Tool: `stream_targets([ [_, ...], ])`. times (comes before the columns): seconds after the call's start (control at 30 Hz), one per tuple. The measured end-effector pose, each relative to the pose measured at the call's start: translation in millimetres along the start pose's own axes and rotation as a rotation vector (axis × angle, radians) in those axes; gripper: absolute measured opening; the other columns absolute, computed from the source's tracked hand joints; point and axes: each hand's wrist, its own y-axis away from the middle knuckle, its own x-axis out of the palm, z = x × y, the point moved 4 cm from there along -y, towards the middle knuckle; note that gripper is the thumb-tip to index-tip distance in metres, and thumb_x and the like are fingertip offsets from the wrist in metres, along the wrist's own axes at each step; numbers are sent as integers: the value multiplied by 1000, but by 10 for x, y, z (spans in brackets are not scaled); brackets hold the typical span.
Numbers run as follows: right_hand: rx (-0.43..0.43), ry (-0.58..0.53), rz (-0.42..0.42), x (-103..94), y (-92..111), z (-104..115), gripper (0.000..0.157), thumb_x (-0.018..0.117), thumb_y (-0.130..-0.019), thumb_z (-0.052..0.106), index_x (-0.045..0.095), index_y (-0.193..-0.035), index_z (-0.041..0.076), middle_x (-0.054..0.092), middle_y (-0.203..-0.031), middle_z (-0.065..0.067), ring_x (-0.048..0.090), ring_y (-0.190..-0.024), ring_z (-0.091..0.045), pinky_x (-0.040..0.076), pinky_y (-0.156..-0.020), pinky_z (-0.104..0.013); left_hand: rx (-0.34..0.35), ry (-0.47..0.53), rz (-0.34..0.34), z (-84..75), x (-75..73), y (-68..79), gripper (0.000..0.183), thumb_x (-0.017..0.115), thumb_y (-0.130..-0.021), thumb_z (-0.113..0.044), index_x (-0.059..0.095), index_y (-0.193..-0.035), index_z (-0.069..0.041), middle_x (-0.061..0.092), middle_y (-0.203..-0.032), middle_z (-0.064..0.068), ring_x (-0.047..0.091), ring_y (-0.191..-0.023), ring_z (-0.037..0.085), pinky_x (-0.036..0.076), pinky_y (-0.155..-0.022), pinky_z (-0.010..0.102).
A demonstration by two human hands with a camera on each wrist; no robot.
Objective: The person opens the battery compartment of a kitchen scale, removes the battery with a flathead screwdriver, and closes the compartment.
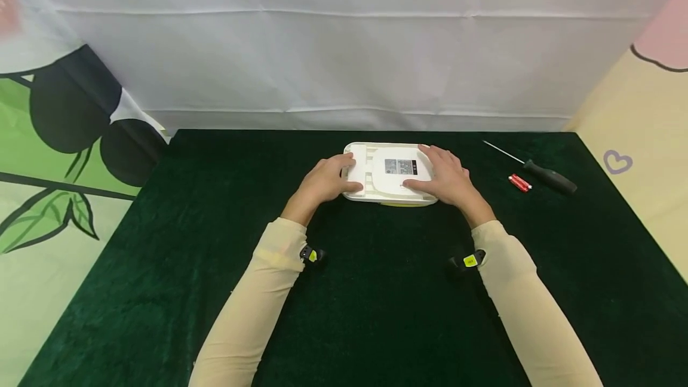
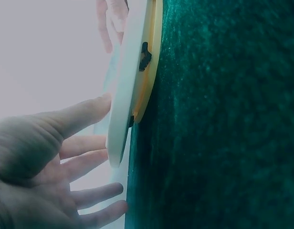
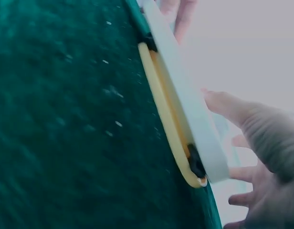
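Note:
A flat white plastic device (image 1: 388,183) with rounded corners lies on the green cloth, its labelled side up. A printed label (image 1: 400,166) sits near its middle. Beneath it, a yellow part (image 3: 165,112) with black pieces shows in both wrist views. My left hand (image 1: 324,179) rests at the left end, thumb (image 2: 92,109) touching the casing near its edge and the other fingers spread past the end. Over the right end, my right hand (image 1: 450,177) lies with thumb and fingers spread across the back of the device.
To the right lies a screwdriver (image 1: 550,177) with a dark handle, its thin shaft pointing up and left. Beside it are red batteries (image 1: 519,183). A dark green cloth (image 1: 376,291) covers the table, and a white curtain (image 1: 344,64) hangs behind it.

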Motion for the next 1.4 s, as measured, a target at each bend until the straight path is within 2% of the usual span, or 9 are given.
stream_targets([
  [0.13,-25,-52,39,-74,6,-104,89,68,-87,48,22,-156,16,22,-160,-18,19,-143,-46,20,-109,-70,20,14,-34,63,-55,6,63,67,-92,-40,46,-146,-16,32,-160,1,28,-146,28,28,-116,51],
  [0.27,-21,-90,74,-183,47,-225,72,60,-96,32,25,-155,8,24,-158,-22,22,-143,-46,21,-112,-66,-18,33,-68,166,-135,9,55,60,-96,-39,47,-145,-17,35,-157,5,30,-144,30,30,-114,53],
  [0.37,-32,-106,105,-218,93,-274,63,53,-98,18,26,-153,5,27,-155,-25,27,-139,-47,25,-111,-65,-58,17,-57,263,-140,-4,52,58,-99,-34,45,-146,-18,35,-157,7,29,-145,31,30,-114,55],
  [0.47,-56,-96,129,-188,113,-281,64,55,-96,10,26,-153,3,32,-150,-27,35,-133,-49,32,-107,-64,-69,-11,-29,352,-109,-24,55,61,-97,-31,42,-148,-19,35,-158,7,27,-145,33,30,-113,56],
  [0.67,-114,-45,143,-90,86,-239,76,67,-92,13,24,-155,6,38,-144,-26,43,-125,-47,35,-103,-62,-71,-3,-2,438,-134,-36,71,73,-89,-23,38,-151,-29,39,-156,4,29,-138,34,38,-104,56],
  [0.93,-123,-57,153,-116,111,-283,77,68,-92,14,24,-156,9,42,-138,-21,42,-125,-46,36,-103,-61,-72,-47,1,419,-160,-19,76,77,-85,-28,38,-150,-34,36,-157,3,32,-134,33,41,-99,53],
  [1.17,-128,-95,168,-160,112,-364,72,66,-94,13,28,-155,12,44,-138,-19,40,-127,-44,38,-102,-60,-52,-46,15,386,-182,-5,74,79,-83,-34,43,-148,-32,34,-158,7,28,-142,35,35,-107,57],
  [1.4,-131,-175,197,-251,151,-426,63,64,-96,16,35,-152,14,40,-146,-19,39,-129,-43,37,-103,-61,-8,61,43,407,-257,-32,68,82,-80,-32,54,-141,-22,37,-156,11,27,-146,34,29,-114,56],
])
